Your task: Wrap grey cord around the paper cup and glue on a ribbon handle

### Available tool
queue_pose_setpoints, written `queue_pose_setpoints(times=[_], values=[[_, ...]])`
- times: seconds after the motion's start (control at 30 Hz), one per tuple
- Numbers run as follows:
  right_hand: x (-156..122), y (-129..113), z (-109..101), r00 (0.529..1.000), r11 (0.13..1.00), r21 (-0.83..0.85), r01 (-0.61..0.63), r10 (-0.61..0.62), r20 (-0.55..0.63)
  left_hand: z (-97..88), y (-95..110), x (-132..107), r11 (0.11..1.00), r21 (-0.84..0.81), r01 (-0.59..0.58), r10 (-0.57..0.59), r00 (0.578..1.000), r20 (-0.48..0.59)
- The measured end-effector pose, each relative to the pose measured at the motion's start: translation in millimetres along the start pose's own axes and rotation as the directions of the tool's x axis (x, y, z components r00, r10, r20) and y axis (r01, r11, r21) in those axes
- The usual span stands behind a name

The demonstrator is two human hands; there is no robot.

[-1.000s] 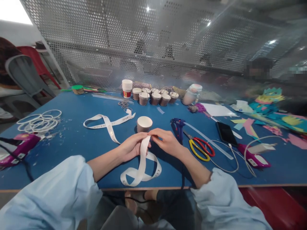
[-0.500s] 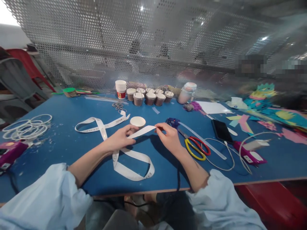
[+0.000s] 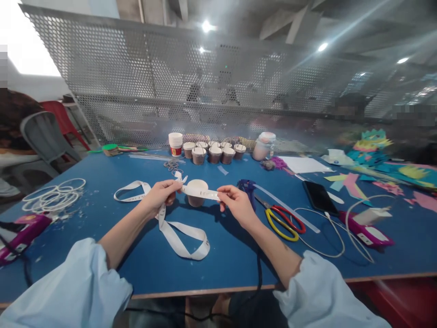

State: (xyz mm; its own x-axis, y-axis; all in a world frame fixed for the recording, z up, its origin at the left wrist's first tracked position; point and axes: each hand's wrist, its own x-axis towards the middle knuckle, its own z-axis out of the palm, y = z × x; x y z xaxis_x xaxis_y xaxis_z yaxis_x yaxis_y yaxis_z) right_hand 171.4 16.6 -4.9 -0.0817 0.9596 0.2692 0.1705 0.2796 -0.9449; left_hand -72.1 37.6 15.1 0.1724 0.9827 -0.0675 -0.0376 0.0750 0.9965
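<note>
A white printed ribbon is stretched between my two hands, its lettered face toward me. My left hand pinches it on one side, and my right hand pinches its end between thumb and fingers. Behind the stretched part stands a paper cup, partly covered by the ribbon. The rest of the ribbon lies in loose loops on the table, left of and below my left hand. Just right of my right hand are a blue glue gun and scissors with red and yellow handles.
Several brown-wrapped cups and a stack of paper cups line the back of the blue table. A jar, phone, cable and purple device lie rightward. White cord coils lie left.
The ribbon between my hands has turned from edge-on to show its printed face and is held level before the cup. My view has tilted upward.
</note>
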Motion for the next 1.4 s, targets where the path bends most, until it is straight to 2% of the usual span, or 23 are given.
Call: queue_pose_setpoints(times=[0.23,0.37,0.5,0.63,0.8,0.93,1.0,1.1,1.2,1.3,1.4], values=[[0,-5,-4,1.0,0.996,0.084,-0.001,0.003,-0.016,2.5,-3,0,0.999,0.054,-0.005,0.003,1.0,0.027],[0,-4,-4,0.999,0.997,0.067,0.036,-0.035,-0.014,3.3,-5,2,0.981,0.172,-0.091,0.087,0.996,0.033],[-1,-2,-3,0.997,0.996,0.019,0.082,-0.082,-0.001,0.0,-9,7,0.882,0.398,-0.252,0.261,0.965,0.033],[-4,-3,-2,0.99,0.986,-0.087,0.142,-0.14,0.029,0.4,-10,6,0.77,0.548,-0.328,0.375,0.927,0.028],[-6,1,0,0.976,0.96,-0.181,0.214,-0.206,0.066,14.0,-6,-6,0.765,0.549,-0.337,0.335,0.936,0.107],[-4,8,-1,0.957,0.918,-0.271,0.289,-0.27,0.107,16.9,-7,-7,0.782,0.483,-0.394,0.385,0.915,0.122],[-2,9,-3,0.938,0.881,-0.321,0.347,-0.328,0.116,12.5,-7,-2,0.792,0.458,-0.403,0.429,0.902,0.052],[0,8,-2,0.918,0.848,-0.357,0.392,-0.384,0.095,0.9,-8,8,0.833,0.413,-0.367,0.464,0.871,-0.161],[-7,-3,4,0.91,0.831,-0.383,0.404,-0.407,0.077,-13.4,-11,18,0.861,0.381,-0.337,0.46,0.837,-0.298],[-29,-26,11,0.899,0.8,-0.422,0.426,-0.425,0.103,-28.7,-18,26,0.887,0.359,-0.291,0.427,0.815,-0.392],[-62,-55,8,0.864,0.702,-0.528,0.478,-0.486,0.135,-44.3,-25,31,0.903,0.35,-0.251,0.398,0.796,-0.456]])
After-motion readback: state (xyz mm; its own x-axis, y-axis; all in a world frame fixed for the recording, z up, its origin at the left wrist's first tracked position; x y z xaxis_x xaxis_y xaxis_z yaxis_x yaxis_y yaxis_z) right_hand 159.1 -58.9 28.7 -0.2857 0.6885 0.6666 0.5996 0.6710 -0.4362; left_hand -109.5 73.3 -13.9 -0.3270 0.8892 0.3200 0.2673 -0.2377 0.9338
